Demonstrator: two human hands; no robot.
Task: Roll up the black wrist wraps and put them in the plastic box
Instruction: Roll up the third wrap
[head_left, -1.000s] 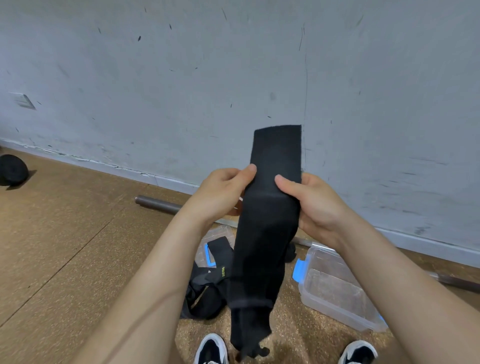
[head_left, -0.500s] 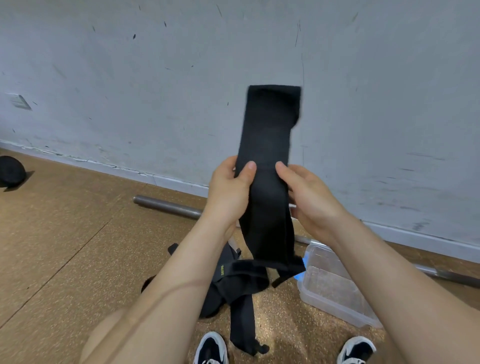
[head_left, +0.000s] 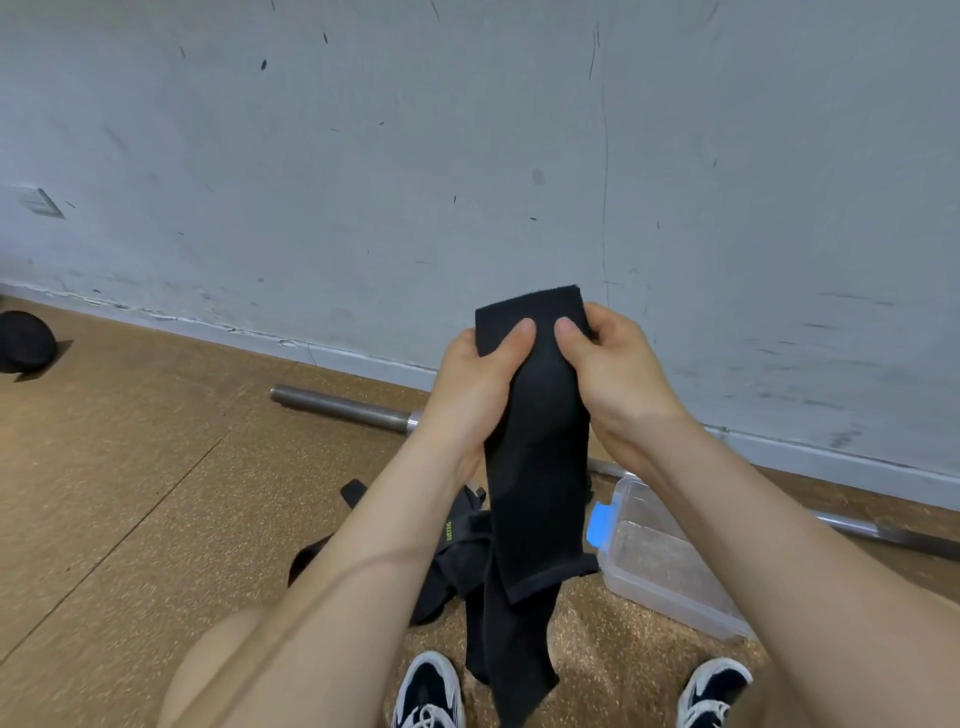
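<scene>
two hands are raised in front of the grey wall, holding one black wrist wrap (head_left: 540, 467) between them. the left hand (head_left: 478, 379) and the right hand (head_left: 613, 374) both pinch it near its top end. the two thumbs press side by side on the near face and the other fingers are curled behind the cloth. a short piece of the wrap stands up above the thumbs. the long remainder hangs straight down between the forearms, one hemmed edge showing across it low down, and its tail ends between the left shoe (head_left: 428, 691) and the right shoe (head_left: 714, 686).

on the cork floor under the hands lies one heap of black wraps (head_left: 457, 561); how many are tangled in it i cannot tell. one clear plastic box (head_left: 675, 605) sits lidless on the floor, just right of the hanging wrap, with one blue latch (head_left: 600, 522) on its end. one steel bar (head_left: 343, 405) lies along the foot of the wall, and one black round object (head_left: 23, 340) sits far to the left.
</scene>
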